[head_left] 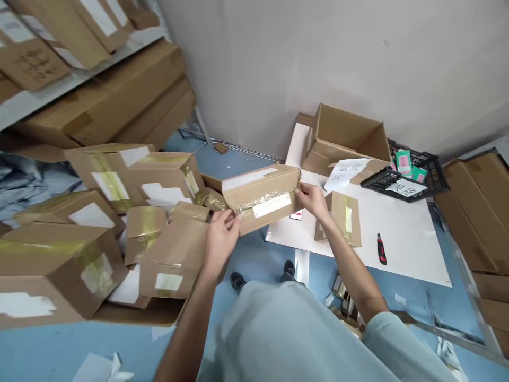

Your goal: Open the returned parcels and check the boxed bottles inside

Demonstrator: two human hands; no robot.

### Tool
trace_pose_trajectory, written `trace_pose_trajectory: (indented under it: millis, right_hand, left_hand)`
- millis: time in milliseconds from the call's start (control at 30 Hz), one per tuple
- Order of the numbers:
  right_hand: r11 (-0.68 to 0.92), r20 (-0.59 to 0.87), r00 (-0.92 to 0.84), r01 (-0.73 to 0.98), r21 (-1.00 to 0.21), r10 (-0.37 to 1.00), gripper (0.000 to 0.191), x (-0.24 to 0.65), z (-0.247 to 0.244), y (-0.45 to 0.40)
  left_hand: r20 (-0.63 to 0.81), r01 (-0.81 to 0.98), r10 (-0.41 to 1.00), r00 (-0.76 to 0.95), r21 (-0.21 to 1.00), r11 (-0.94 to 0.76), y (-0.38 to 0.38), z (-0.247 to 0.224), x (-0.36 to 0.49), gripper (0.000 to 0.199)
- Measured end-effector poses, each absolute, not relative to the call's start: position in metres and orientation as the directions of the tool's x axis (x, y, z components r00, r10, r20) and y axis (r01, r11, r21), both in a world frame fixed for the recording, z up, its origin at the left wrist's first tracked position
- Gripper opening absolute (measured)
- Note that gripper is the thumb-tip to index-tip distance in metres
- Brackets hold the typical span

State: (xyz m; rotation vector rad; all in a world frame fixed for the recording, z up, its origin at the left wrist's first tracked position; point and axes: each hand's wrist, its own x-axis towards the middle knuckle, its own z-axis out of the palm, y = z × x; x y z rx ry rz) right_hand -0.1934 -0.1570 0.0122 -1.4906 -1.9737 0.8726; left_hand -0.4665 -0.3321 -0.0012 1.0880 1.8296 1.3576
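Observation:
A long, flat cardboard box (258, 199) with a white label and shiny tape hangs between my two hands, above the gap between the box pile and the table. My left hand (222, 233) grips its near left corner with bent fingers. At its right end, my right hand (312, 199) pinches the edge. Beneath my right forearm, a smaller taped box (344, 217) stands on the white table (413, 233). A phone (296, 215) lies partly visible at the table's left edge. Farther right on the table is a red and black cutter (381, 249).
Many taped boxes (170, 180) are piled at the left, below a shelf (131, 45) of cartons. An open carton (345, 132), a paper sheet (345, 172) and a black crate (409, 188) with green-and-pink packs stand on the table's back. Cartons (477, 212) line the right.

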Motion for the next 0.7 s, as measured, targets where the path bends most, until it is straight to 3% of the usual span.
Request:
trace_pose_trajectory:
  millis: [100,233,333,467,567,700]
  right_hand:
    - [0.189,-0.043,-0.25,0.823,-0.535,0.967,0.033,-0.118,-0.008,-0.126]
    - [0.261,-0.121,-0.318,0.902,-0.344,0.94,0.042,-0.039,-0.038,-0.088]
    - [0.313,-0.123,-0.35,0.917,-0.247,0.929,0.046,0.009,-0.057,-0.061]
    - [0.285,-0.217,-0.32,0.942,-0.179,0.922,0.04,0.055,-0.078,-0.03]
    - [0.236,-0.297,-0.272,0.96,-0.152,0.915,0.046,0.074,-0.091,-0.019]
    - [0.217,-0.185,-0.253,0.957,-0.193,0.949,0.057,0.074,-0.103,-0.031]
  left_hand:
    - [-0.228,-0.009,0.914,-0.337,0.971,0.239,-0.316,-0.052,-0.366,0.046]
    - [-0.489,-0.242,0.868,-0.086,0.855,0.458,-0.3,-0.094,-0.236,0.056]
    - [-0.534,-0.317,0.844,-0.048,0.81,0.494,-0.289,-0.112,-0.157,0.055]
    - [-0.588,-0.305,0.808,0.042,0.763,0.571,-0.264,-0.127,-0.089,0.055]
    - [-0.65,-0.248,0.751,0.116,0.714,0.655,-0.245,-0.136,-0.064,0.054]
    - [-0.663,-0.259,0.732,0.156,0.688,0.678,-0.242,-0.138,-0.072,0.049]
